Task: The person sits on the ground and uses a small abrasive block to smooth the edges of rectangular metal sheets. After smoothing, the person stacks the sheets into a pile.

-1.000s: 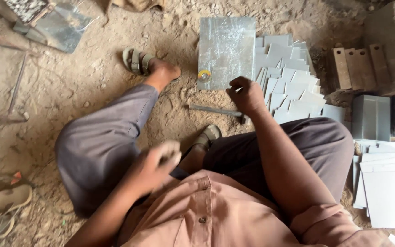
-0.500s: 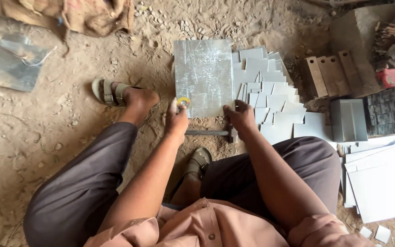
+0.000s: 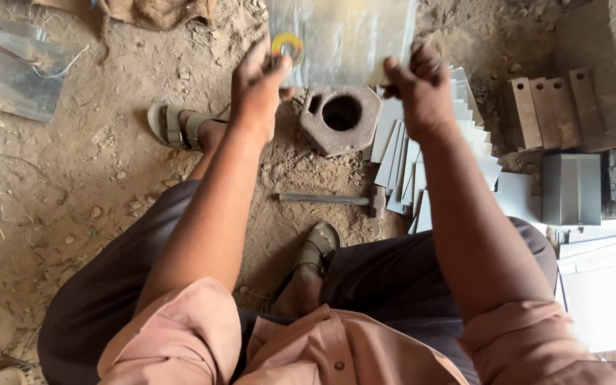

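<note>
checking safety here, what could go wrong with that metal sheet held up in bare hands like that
1. The left hand and right hand pinch the metal sheet at its lower corners, bare; the thin edges might cut the fingers.
2. If a grip slips, the sheet could drop onto the heavy block with a hole or toward the sandalled foot.
3. The hammer lies between the legs, easy to kick.

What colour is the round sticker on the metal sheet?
Yellow ring with a pale centre, on the grey sheet; head view.

A round sticker [image 3: 287, 45], yellow-ringed with a pale middle, sits near the lower left corner of the metal sheet [image 3: 344, 36]. It shows beside the left hand [image 3: 258, 85].
</note>
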